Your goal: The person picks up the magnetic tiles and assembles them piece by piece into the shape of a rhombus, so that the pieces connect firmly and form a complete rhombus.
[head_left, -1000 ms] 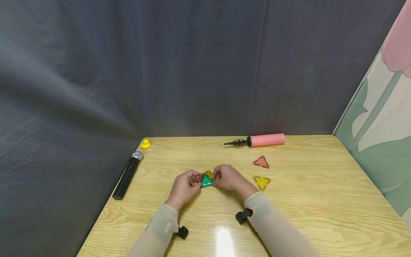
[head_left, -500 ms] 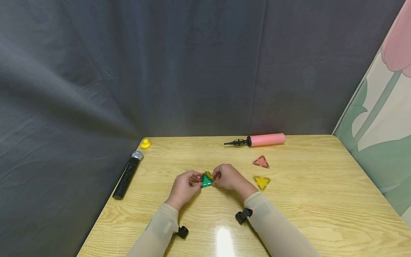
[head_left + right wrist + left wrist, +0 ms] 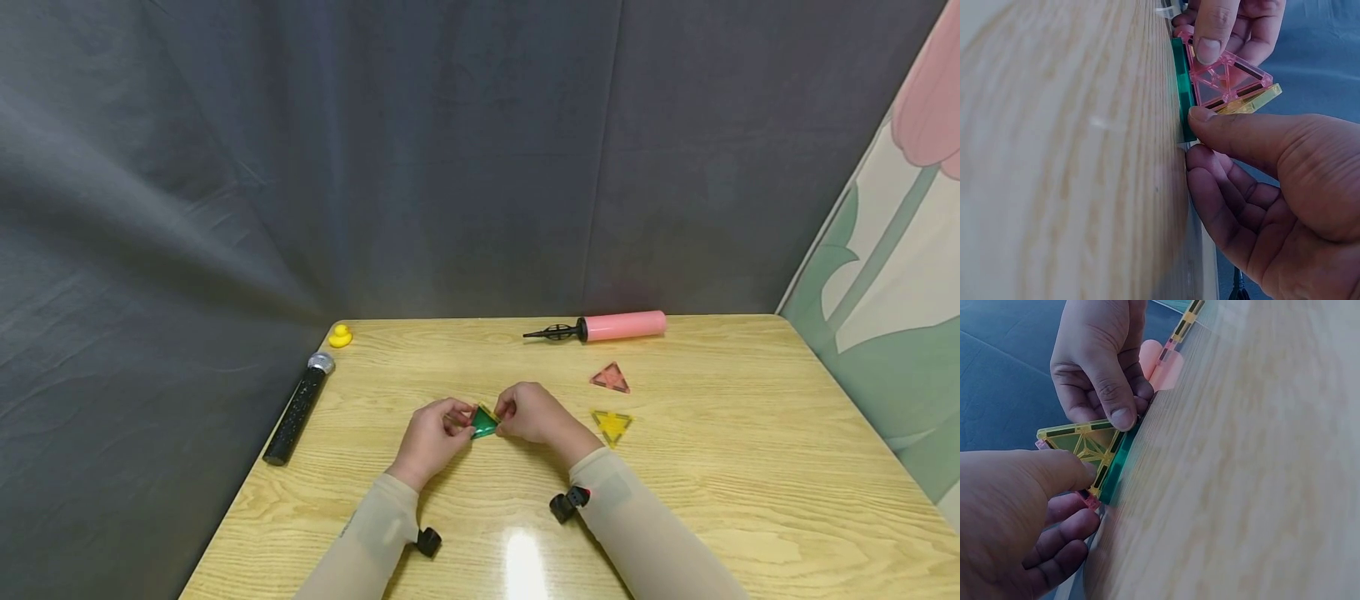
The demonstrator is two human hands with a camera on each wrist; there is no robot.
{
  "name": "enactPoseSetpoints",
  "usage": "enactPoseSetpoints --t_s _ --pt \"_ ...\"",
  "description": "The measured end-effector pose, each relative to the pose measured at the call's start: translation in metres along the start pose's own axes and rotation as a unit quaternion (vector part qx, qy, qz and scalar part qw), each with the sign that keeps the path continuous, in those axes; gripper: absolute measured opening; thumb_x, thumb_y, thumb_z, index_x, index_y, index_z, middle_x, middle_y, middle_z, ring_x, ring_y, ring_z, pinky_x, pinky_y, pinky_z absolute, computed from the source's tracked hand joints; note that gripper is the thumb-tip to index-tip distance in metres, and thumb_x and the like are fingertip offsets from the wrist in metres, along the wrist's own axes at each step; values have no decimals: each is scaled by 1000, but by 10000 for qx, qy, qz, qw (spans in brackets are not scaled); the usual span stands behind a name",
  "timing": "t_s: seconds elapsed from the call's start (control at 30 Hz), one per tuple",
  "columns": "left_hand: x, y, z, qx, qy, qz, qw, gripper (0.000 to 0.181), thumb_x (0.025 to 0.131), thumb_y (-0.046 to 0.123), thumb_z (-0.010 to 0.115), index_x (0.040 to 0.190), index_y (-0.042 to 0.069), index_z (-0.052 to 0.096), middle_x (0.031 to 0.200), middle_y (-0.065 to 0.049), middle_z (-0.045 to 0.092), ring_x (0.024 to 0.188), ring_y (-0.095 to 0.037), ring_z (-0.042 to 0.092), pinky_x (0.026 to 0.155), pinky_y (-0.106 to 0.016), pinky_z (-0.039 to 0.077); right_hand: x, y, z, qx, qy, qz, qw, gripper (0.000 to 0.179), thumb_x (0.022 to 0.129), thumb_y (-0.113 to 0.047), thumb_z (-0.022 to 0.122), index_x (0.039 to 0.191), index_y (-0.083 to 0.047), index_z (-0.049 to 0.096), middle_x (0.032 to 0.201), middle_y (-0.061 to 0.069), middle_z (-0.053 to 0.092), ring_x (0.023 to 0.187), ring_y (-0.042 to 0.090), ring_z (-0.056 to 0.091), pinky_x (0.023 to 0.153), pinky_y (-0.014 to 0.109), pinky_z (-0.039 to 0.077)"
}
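A green triangular magnetic tile (image 3: 484, 422) lies flat on the table between both hands. Along its edges stand a pink triangular magnetic tile (image 3: 1229, 75) and a yellow triangular magnetic tile (image 3: 1085, 447), leaning toward each other with their tips close together. My left hand (image 3: 433, 435) pinches the pink tile, its thumb on the tile's inner face. Opposite it, my right hand (image 3: 531, 412) pinches the yellow tile low at a corner near the green one. In the head view the fingers partly hide both raised tiles.
To the right lie another pink triangular tile (image 3: 611, 378) and another yellow triangular tile (image 3: 612, 427). A pink balloon pump (image 3: 624, 327) rests near the back edge. At the left are a black microphone (image 3: 297, 414) and a yellow rubber duck (image 3: 341, 337). A dark curtain (image 3: 480, 158) hangs behind.
In the head view the yellow tile has tipped up from a broad visible face to a thin edge beside the green tile. The pink tile shows less. Both hands stay nearly in place.
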State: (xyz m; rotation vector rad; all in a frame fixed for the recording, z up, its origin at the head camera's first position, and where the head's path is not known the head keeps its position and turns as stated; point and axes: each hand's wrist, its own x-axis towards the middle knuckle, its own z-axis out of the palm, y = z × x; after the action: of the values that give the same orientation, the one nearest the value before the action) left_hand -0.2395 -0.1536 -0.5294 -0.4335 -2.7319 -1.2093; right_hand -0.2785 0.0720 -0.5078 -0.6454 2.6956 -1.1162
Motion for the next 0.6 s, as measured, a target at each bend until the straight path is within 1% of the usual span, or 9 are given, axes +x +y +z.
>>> enactPoseSetpoints --t_s 0.17,0.3,0.4,0.6 --pt "0 1 -1 -46 -128 -10 9999 33 91 12 84 120 21 73 97 6 67 74 -7 64 66 -26 57 -1 -2 -1 -34 -52 61 10000 19 80 -6 91 87 -15 76 73 -6 63 68 13 58 67 32 50" --pt "1 1 -2 -65 -209 66 9997 43 90 10 84 130 18 70 103 5 66 74 -7 63 66 -26 56 -2 -5 -3 -127 -109 119 9998 17 82 -7 90 89 -15 76 74 -6 63 70 13 58 69 32 51" --pt "2 0 -2 -43 -268 169 9995 48 90 9 84 135 17 68 108 4 65 74 -7 62 66 -25 56 -2 -7 -4 -176 -144 156 9996 16 84 -7 89 91 -15 77 76 -7 64 71 13 58 70 33 51" --pt "2 0 -2 6 -324 284 9991 49 91 11 84 136 18 67 116 3 62 72 -6 62 63 -25 56 -3 -8 -6 -120 -227 192 9995 14 86 -6 86 95 -13 78 79 -6 65 73 13 59 72 34 52"
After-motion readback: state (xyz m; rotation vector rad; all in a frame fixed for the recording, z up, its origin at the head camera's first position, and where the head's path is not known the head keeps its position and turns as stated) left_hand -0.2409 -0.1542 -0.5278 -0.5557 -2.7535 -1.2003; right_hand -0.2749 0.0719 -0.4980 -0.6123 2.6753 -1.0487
